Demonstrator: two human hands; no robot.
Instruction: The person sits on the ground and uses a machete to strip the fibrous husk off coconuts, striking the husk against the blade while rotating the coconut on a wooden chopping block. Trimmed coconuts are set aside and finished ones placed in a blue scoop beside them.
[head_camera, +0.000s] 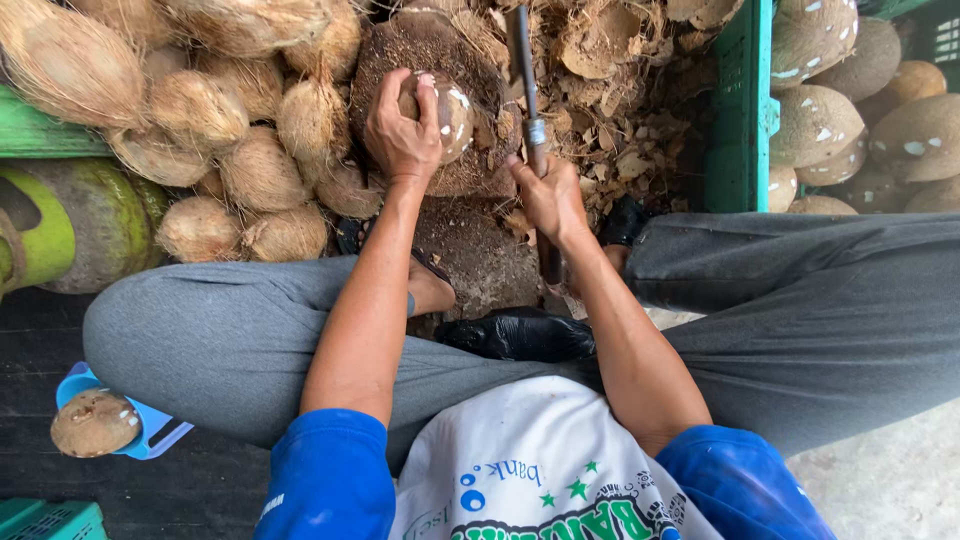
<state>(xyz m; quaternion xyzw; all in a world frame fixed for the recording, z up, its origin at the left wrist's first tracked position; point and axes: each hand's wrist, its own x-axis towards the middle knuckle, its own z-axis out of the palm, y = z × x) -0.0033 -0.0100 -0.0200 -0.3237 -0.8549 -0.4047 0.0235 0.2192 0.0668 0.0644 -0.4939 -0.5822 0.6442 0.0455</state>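
Head view: left hand (402, 130) grips coconut (447, 112); right hand (548, 196) clamps knife (530, 110) just beside.

1 head-worn view, looking steeply down, close over the lap

Rough fibrous coconut (448, 112), dull metal blade (523, 62)

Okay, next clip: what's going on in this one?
A seated person is trimming a coconut. The left hand steadies it on a round wooden block, while the right hand grips a long blade upright beside it. Husked coconuts are piled to the left, husk scraps litter the ground, and a green crate on the right holds trimmed coconuts.
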